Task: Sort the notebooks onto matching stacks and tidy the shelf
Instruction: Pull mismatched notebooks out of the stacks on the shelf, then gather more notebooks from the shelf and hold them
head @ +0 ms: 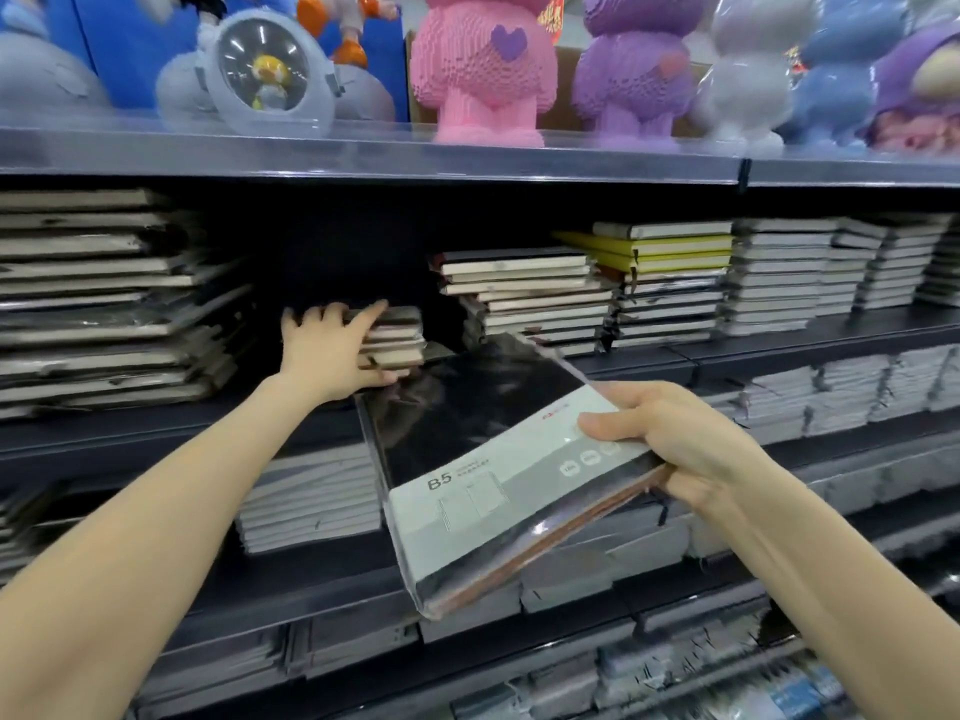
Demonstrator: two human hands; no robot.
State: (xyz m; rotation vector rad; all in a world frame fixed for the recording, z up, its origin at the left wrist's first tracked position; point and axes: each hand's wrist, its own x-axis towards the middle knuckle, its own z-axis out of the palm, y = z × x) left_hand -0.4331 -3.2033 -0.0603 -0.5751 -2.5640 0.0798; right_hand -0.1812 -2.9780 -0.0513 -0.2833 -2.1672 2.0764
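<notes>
Left hand (332, 350) reached into the dark gap on the middle shelf (649, 358) and gripped a short stack (397, 337) of notebooks there, with the fingers curled over the top cover and the thumb under the lowest one. The short stack sat between a tall stack (104, 298) to its left and a stepped stack (530, 298) to its right.

Right hand (670, 439) held a black notebook (483, 428) in front of the shelf, clear of every stack and tilted down toward the person. The thumb pressed on its grey band, which was printed B5, and the fingers were curled beneath. The notebook was sealed in clear wrap. A brownish edge showed under it – whether this was a second notebook could not be told.

Further right, yellow notebooks (670, 252) lay near the top of another stack. Grey notebooks (311, 496) were stacked on the shelf below, and a pink block figure (483, 65) stood among other toys on the shelf above.
</notes>
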